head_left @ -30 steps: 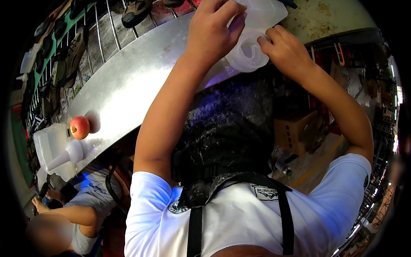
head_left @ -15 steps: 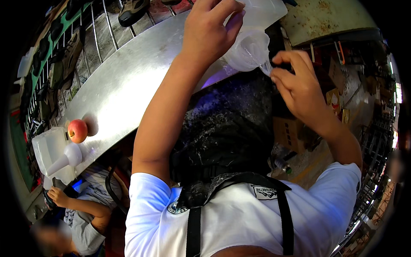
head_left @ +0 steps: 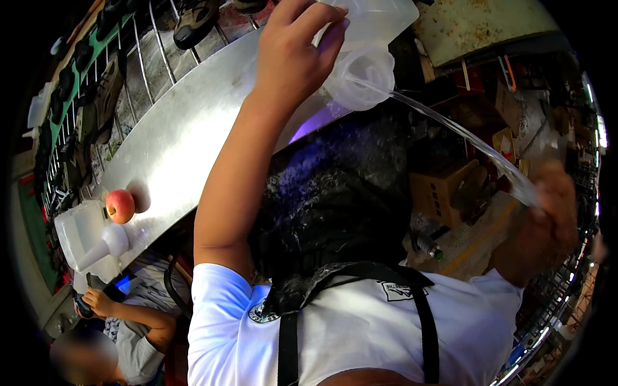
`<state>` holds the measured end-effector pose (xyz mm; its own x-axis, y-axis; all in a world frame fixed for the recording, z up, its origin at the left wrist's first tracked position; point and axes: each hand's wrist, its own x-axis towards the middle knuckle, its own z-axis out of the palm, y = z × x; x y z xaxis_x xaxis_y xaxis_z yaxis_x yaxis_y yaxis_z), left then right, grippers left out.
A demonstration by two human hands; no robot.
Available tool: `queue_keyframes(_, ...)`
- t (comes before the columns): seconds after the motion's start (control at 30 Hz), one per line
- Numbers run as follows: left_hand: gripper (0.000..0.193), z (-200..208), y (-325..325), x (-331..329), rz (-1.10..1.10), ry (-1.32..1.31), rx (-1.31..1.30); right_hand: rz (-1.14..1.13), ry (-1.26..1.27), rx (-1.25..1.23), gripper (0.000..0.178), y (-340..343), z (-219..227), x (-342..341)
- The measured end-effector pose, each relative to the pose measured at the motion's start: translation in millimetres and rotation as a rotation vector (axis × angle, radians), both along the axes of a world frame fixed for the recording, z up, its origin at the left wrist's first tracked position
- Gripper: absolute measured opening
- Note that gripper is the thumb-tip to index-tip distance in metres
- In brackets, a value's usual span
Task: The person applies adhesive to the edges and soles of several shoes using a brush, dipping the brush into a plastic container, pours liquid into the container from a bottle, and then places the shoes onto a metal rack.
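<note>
My right hand (head_left: 555, 207), smeared by motion, is out at the right with a long clear strip (head_left: 460, 132) running taut from it. The strip, which looks like thin plastic, leads back into a round translucent tub (head_left: 370, 77) at the bench edge; its coils or folds inside are hard to make out. Over the metal bench, left of the tub, my left hand (head_left: 293, 51) has its fingers curled and the thumb near the index fingertip. Whatever may be between them is hidden. A larger translucent container (head_left: 386, 22) sits just beyond the tub.
A red apple (head_left: 120, 206) sits on the metal bench (head_left: 174, 148), beside a clear box (head_left: 80, 228) and a white nozzle-tipped bottle (head_left: 109, 243). Shoes (head_left: 193, 22) hang on a rack beyond. Another person's hand (head_left: 100, 301) is lower left. Cardboard boxes (head_left: 444, 193) stand right.
My right hand has swung away from the tub, down and to the right, drawing the strip out long. My left hand has shifted slightly left in the picture, along with the bench.
</note>
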<state>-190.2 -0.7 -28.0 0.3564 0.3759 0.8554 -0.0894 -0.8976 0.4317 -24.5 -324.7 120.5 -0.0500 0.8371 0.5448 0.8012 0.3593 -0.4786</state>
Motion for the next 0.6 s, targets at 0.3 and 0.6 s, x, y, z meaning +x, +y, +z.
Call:
queue_keyframes(0.3,0.024,-8,7,-10,0.026,0.075,-0.109,-0.931,-0.319,0.139,0.021,-125,16,44)
queue_keyframes(0.6,0.028,-26,-10,-62,0.079,0.225,-0.271,-1.237,0.145,0.316,0.021,-40,-162,203)
